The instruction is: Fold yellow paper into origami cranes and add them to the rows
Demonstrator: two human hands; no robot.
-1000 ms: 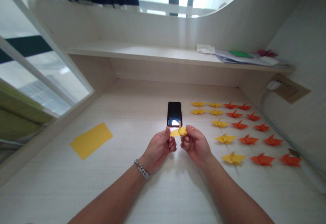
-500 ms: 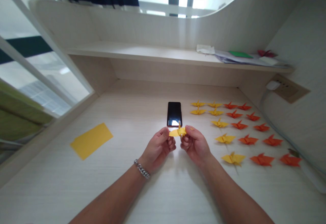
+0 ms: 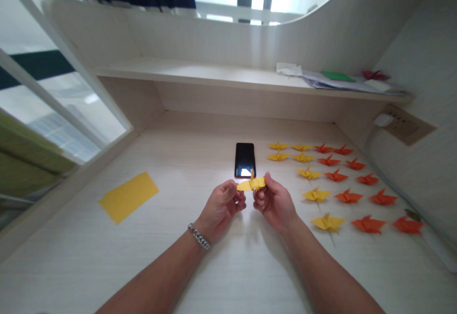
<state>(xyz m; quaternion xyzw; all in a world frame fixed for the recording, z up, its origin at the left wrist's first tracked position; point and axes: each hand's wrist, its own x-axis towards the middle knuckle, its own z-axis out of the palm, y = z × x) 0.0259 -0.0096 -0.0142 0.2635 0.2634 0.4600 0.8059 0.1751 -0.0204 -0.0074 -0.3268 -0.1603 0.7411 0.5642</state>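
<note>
A yellow paper crane point(image 3: 251, 184) is held up between my two hands, its thin neck pointing upward. My left hand point(image 3: 225, 203) pinches the wing on the left between thumb and fingers; a silver chain bracelet point(image 3: 199, 236) circles that wrist. On the other side, my right hand point(image 3: 274, 200) grips the right wing, with the thumb at its outer end and the fingers curled below. Just beyond the crane lies a black phone point(image 3: 245, 157), flat on the white desk point(image 3: 200, 147).
Rows of folded cranes stand on the right, yellow cranes point(image 3: 316, 195) beside orange cranes point(image 3: 348, 196). Yellow paper sheets point(image 3: 129, 197) lie at the left. A cable point(image 3: 383, 176) runs down from a plug at the wall socket point(image 3: 407, 123). Papers rest on the shelf point(image 3: 214, 73).
My right thumb has shifted outward and up along the right wing, so more of that wing shows. My left hand keeps its pinch, almost unmoved.
</note>
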